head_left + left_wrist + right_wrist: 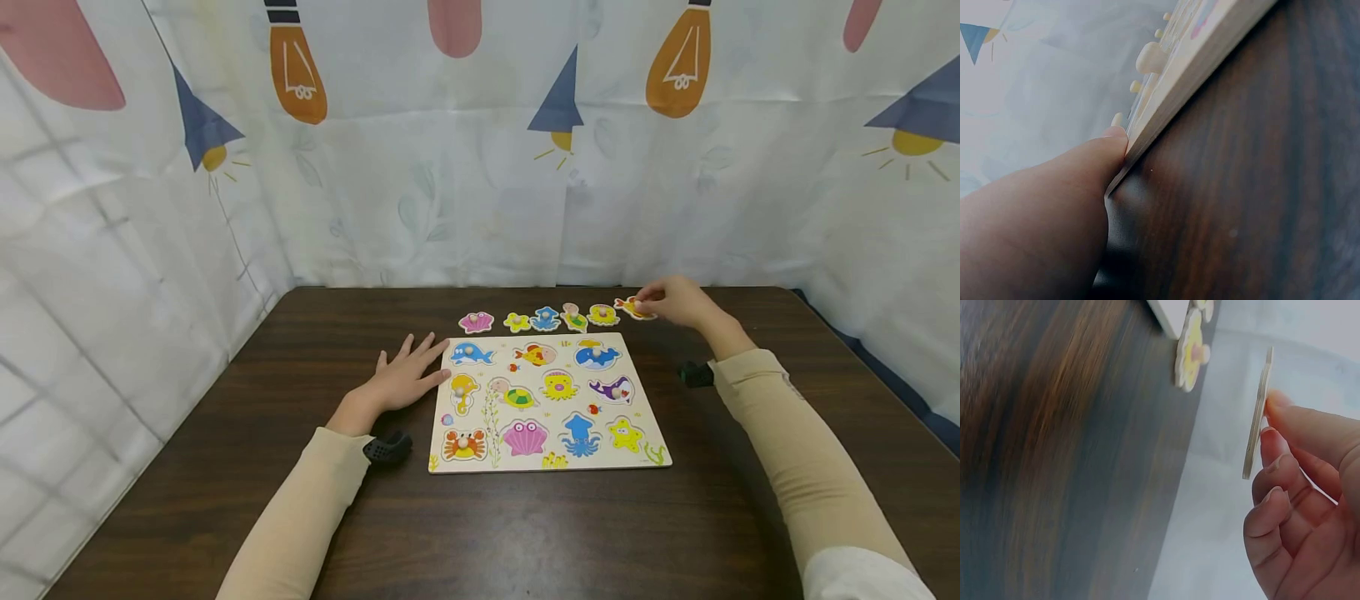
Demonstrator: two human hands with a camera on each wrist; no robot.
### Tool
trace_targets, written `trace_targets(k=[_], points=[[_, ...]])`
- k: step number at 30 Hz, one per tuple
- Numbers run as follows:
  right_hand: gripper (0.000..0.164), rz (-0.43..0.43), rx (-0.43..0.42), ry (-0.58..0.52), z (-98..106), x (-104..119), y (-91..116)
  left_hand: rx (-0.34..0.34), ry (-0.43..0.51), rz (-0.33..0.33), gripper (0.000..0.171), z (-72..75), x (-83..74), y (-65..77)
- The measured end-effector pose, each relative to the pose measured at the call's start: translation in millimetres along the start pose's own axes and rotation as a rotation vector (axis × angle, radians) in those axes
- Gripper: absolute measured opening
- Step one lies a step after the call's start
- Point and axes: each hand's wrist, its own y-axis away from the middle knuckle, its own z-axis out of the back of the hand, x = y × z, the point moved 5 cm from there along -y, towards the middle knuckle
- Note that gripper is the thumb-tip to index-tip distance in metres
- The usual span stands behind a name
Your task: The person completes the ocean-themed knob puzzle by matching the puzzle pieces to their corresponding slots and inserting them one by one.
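Note:
A pale wooden puzzle board (555, 457) with sea-animal pictures lies on the table. My left hand (401, 382) is spread flat at its left edge, fingers straight, its thumb touching the board's edge in the left wrist view. Beyond the board's back right corner, my right hand (675, 302) pinches a red-and-yellow fish puzzle piece (628, 307) between thumb and fingers. In the right wrist view this piece (1257, 419) appears edge-on, apart from the table. A yellow octopus piece (603, 320) lies on the table just left of the right hand.
Behind the board, a row holds a pink shell piece (476, 326), a yellow starfish piece (517, 327), a blue squid piece (545, 324) and a turtle piece (575, 322). Knobbed pieces, including a crab (464, 454), sit in the board. A patterned curtain (480, 208) hangs behind the table.

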Motion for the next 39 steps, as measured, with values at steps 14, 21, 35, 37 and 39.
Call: trace_targets(k=[14,21,35,37,39], points=[[0.028,0.067,0.018,0.004,-15,30,7,-0.001,-0.003,0.001,0.072,0.1,-1.8,0.0],[0.025,0.071,0.028,0.025,-24,45,7,-0.002,-0.001,0.000,0.072,-0.1,-1.6,-0.2],[0.014,0.111,0.082,0.058,-57,75,-2,0.005,-0.006,0.007,0.073,-0.8,-0.1,0.2],[0.012,0.109,0.092,0.059,-62,79,-2,0.003,-0.006,0.007,0.073,-0.3,-0.7,-0.3],[0.010,0.115,0.100,0.065,-65,82,-3,0.004,-0.009,0.009,0.073,0.3,-1.2,-0.6]])
